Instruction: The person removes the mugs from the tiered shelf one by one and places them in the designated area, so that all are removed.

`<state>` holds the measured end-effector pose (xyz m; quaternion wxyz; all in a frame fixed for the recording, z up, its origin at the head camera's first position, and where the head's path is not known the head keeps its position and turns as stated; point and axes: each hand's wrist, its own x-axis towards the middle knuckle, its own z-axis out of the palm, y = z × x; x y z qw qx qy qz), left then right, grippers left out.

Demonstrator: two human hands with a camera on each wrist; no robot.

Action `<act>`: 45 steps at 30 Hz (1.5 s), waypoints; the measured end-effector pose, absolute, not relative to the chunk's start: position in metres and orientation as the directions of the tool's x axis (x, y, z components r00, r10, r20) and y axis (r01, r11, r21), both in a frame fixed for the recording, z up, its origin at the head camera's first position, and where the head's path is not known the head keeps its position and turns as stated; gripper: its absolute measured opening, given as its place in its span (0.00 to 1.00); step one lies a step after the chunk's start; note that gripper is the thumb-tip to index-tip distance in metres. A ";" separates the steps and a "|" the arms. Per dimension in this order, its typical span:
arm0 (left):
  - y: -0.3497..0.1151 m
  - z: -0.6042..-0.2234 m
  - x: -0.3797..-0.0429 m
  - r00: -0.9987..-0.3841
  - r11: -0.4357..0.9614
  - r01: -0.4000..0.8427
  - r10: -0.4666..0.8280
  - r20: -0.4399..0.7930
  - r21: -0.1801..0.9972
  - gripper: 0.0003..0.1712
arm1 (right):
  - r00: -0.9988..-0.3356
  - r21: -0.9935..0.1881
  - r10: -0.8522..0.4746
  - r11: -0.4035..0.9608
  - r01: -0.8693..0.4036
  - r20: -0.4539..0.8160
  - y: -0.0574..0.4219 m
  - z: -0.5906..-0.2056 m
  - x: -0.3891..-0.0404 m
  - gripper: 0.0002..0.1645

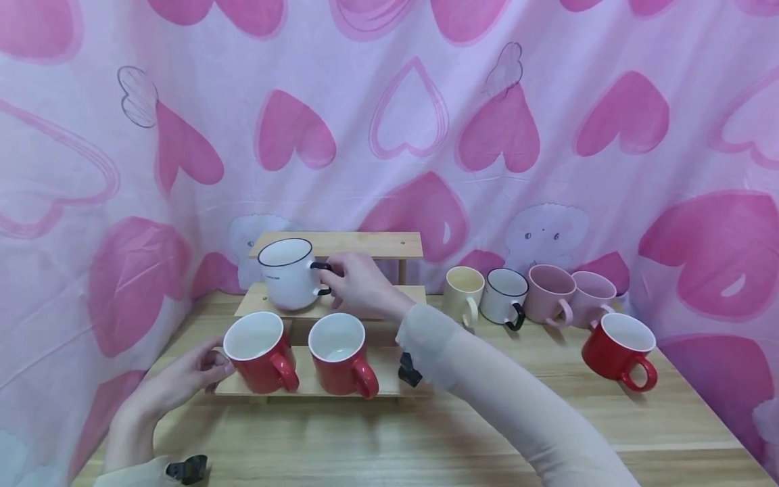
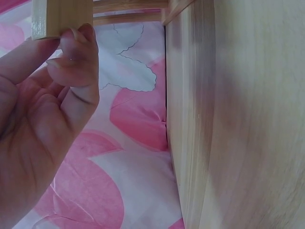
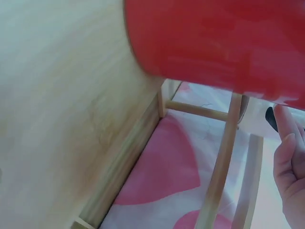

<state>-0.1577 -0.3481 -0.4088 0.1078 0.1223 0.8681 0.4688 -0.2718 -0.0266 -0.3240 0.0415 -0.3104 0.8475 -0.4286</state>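
Observation:
A white mug point(image 1: 289, 279) with a black rim is at the left part of the middle tier of a wooden three-tier rack point(image 1: 389, 245). My right hand point(image 1: 359, 283) grips the mug's black handle from the right. My left hand point(image 1: 185, 374) pinches the left end of the rack's lowest board; its thumb and fingers close on the wood point(image 2: 71, 18) in the left wrist view. Two red mugs, a left one point(image 1: 258, 358) and a right one point(image 1: 337, 358), stand on the lowest tier, handles toward the front right. A red mug's side point(image 3: 219, 43) fills the upper right wrist view.
To the right on the wooden table point(image 1: 487, 433) stand a cream mug point(image 1: 460, 297), a white black-rimmed mug point(image 1: 500, 308), two pink mugs point(image 1: 544, 301) and another red mug point(image 1: 611, 355). A curtain with hearts point(image 1: 341, 189) hangs behind and at both sides.

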 end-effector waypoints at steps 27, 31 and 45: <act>-0.347 -0.406 -0.158 -0.955 0.572 0.103 0.286 -0.081 0.814 0.26 | -0.829 -0.714 -0.176 0.434 -0.549 0.530 0.083 -0.328 -0.201 0.08; -0.346 -0.407 -0.159 -0.954 0.554 0.098 0.288 -0.080 0.827 0.28 | -0.787 -0.650 -0.123 0.495 -0.577 0.605 0.103 -0.336 -0.190 0.11; -0.347 -0.408 -0.159 -0.955 0.577 0.105 0.285 -0.079 0.810 0.24 | -0.659 -0.567 0.090 0.603 -0.560 0.747 0.188 -0.387 -0.154 0.02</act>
